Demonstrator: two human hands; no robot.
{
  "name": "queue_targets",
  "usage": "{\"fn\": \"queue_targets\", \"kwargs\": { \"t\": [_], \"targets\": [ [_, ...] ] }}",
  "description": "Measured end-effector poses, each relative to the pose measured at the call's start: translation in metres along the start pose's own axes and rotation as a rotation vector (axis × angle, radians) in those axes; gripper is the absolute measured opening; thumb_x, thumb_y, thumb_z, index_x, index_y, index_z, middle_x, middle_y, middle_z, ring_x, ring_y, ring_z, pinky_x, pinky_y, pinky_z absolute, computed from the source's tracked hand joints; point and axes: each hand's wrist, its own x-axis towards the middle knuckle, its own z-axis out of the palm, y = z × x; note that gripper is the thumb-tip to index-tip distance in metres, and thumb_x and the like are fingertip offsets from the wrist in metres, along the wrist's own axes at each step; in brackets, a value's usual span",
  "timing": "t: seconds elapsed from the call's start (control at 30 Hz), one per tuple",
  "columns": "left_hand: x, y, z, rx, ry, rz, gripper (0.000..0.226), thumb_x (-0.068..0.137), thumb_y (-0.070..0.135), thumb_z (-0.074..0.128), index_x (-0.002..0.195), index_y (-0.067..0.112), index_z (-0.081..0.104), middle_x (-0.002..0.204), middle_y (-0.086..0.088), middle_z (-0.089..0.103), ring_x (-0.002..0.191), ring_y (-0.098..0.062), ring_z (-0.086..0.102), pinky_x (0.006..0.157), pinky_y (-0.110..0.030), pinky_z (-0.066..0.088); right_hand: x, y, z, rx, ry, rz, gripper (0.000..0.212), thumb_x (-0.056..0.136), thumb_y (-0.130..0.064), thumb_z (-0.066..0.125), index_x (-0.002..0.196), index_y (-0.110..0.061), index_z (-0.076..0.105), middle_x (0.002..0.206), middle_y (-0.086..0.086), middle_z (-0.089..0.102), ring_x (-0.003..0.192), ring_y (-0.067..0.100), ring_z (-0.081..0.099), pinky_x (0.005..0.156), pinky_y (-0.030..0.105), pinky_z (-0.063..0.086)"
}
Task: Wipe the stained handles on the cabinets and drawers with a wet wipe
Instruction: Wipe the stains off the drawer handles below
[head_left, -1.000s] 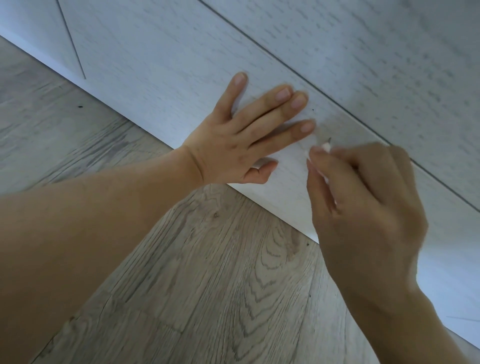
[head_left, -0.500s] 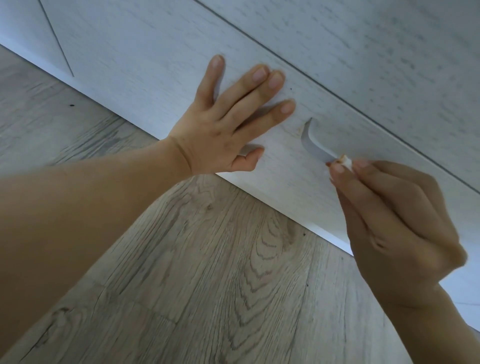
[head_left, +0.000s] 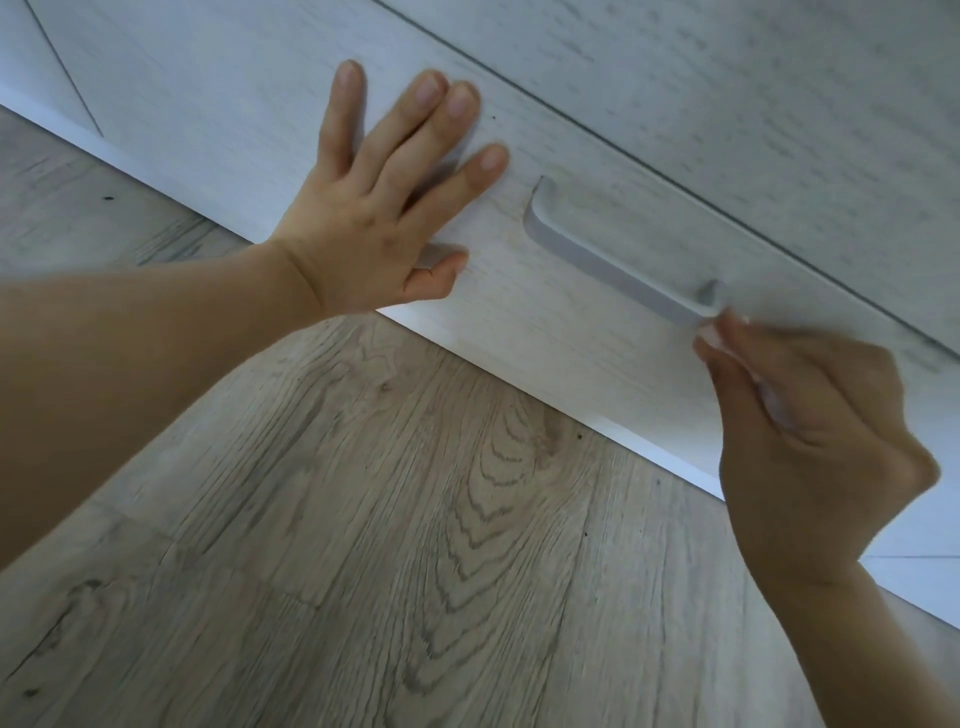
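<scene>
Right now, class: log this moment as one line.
left hand: flat on drawer front | right hand: pinching wipe at handle end

Your left hand (head_left: 363, 208) lies flat with its fingers straight and spread, thumb tucked low, the forearm reaching in from the left. Your right hand (head_left: 810, 431) comes up from the lower right, fingers curled and pinched together at the tips.
</scene>
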Motion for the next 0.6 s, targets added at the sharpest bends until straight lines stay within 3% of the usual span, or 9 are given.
{"fn": "queue_targets", "kwargs": {
  "t": [0.17, 0.3, 0.43, 0.5, 0.6],
  "targets": [
    [0.0, 0.0, -0.001, 0.005, -0.025, 0.002, 0.076, 0.095, 0.05, 0.029, 0.151, 0.013, -0.007, 0.156, -0.007, -0.024, 0.144, -0.022, -0.017, 0.114, -0.049, -0.012, -0.005, -0.002, -0.002, 0.116, -0.019, 0.2, 0.024, 0.086, -0.012, 0.073, 0.107, -0.01, 0.061, 0.085, -0.004, 0.06, 0.073, 0.028, 0.064, 0.072, 0.012, 0.045],
    [0.0, -0.003, -0.004, 0.018, -0.047, 0.015, 0.078, 0.095, 0.05, 0.03, 0.151, 0.012, -0.008, 0.155, -0.008, -0.025, 0.144, -0.023, -0.018, 0.113, -0.05, -0.012, 0.006, -0.007, -0.01, 0.131, -0.034, 0.268, 0.025, 0.087, -0.017, 0.071, 0.11, -0.014, 0.06, 0.09, -0.002, 0.062, 0.08, 0.018, 0.062, 0.079, 0.003, 0.041],
    [0.001, -0.003, -0.012, 0.035, -0.073, 0.017, 0.077, 0.096, 0.045, 0.037, 0.152, 0.01, -0.002, 0.152, -0.024, -0.002, 0.145, -0.025, -0.014, 0.115, -0.05, -0.007, 0.023, -0.019, -0.017, 0.164, -0.026, 0.307, 0.02, 0.089, -0.021, 0.07, 0.107, -0.014, 0.064, 0.093, 0.0, 0.065, 0.085, 0.013, 0.059, 0.081, 0.009, 0.042],
    [0.001, -0.007, -0.02, 0.031, -0.097, 0.033, 0.075, 0.095, 0.041, 0.042, 0.152, 0.01, 0.005, 0.151, -0.023, 0.005, 0.146, -0.026, -0.009, 0.115, -0.051, -0.002, 0.036, -0.028, -0.016, 0.199, -0.025, 0.318, 0.019, 0.088, -0.022, 0.07, 0.105, -0.016, 0.065, 0.093, 0.0, 0.066, 0.086, 0.012, 0.059, 0.08, 0.011, 0.043],
    [0.004, -0.022, -0.04, 0.017, -0.158, 0.117, 0.069, 0.094, 0.035, 0.046, 0.152, 0.012, 0.018, 0.151, -0.02, 0.015, 0.144, -0.031, 0.014, 0.112, -0.053, 0.013, 0.06, -0.044, -0.012, 0.236, -0.039, 0.314, 0.015, 0.087, -0.022, 0.071, 0.101, -0.016, 0.07, 0.091, -0.001, 0.066, 0.086, 0.011, 0.059, 0.078, 0.006, 0.039]
  ]
}}
